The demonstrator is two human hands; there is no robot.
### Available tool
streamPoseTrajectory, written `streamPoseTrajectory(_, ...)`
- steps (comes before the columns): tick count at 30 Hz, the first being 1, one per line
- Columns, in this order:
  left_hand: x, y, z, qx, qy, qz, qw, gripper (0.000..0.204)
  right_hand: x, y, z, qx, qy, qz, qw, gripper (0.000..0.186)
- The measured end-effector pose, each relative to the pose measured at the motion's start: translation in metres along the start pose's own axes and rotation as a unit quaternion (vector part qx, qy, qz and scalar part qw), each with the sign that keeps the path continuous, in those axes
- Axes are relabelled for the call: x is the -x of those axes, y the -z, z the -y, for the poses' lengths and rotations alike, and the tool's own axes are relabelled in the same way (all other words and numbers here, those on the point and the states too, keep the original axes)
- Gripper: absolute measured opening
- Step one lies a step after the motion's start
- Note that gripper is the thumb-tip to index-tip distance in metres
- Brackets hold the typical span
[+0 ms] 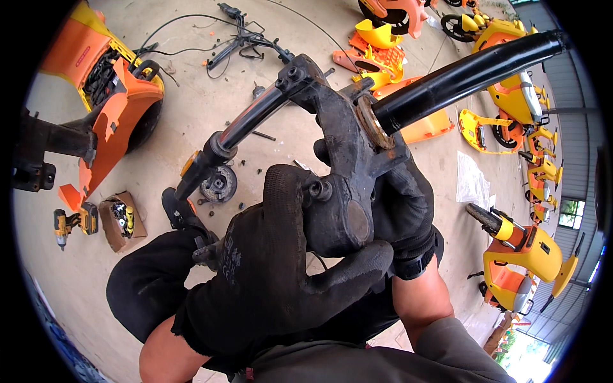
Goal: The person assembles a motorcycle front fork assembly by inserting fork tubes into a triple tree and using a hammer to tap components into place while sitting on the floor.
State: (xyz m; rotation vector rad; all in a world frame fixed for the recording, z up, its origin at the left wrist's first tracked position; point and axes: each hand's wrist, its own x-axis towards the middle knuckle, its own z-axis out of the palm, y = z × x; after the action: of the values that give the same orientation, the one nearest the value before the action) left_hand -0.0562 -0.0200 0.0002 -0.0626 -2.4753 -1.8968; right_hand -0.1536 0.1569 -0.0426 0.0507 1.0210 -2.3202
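Note:
A dark metal fork crown [338, 143] fills the middle, with a long black steerer tube [466, 76] pointing to the upper right from a rusty ring. One black fork tube [252, 115] runs down to the left, ending in a lower leg with an orange patch. My gloved left hand [274, 268] grips the crown's rounded lower end, index finger beside a bolt and thumb beneath. My gloved right hand [399, 207] holds the same assembly from the right side, its fingers partly hidden behind it.
Partly dismantled orange scooter [70, 51] at left; drill [75, 222] and cardboard box [124, 233] below it. Wheel hub [218, 184], cabled handlebar [233, 45] and loose panels [377, 51] lie on concrete [287, 25]. Several yellow scooters [523, 255] stand at right. My knee [140, 281] is bent at lower left.

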Motion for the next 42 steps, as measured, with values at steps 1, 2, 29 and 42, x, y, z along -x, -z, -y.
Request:
streamPoseTrajectory(1, 0.000, 0.000, 0.000, 0.004, 0.003, 0.000, 1.000, 0.062, 0.000, 0.001, 0.000, -0.001, -0.001, -0.003, 1.000, 0.062)
streamPoseTrajectory(2, 0.000, -0.001, 0.000, 0.008, 0.006, -0.001, 1.000, 0.062, 0.000, 0.002, 0.000, -0.002, -0.001, -0.007, 1.000, 0.062)
streamPoseTrajectory(29, -0.001, -0.001, -0.002, 0.027, 0.032, 0.002, 0.999, 0.061, 0.001, 0.000, 0.002, 0.018, -0.012, -0.013, 1.000, 0.067)
streamPoseTrajectory(42, -0.003, -0.004, 0.005, 0.008, -0.029, -0.022, 0.999, 0.065, -0.003, -0.013, 0.004, -0.002, 0.003, 0.023, 1.000, 0.060)
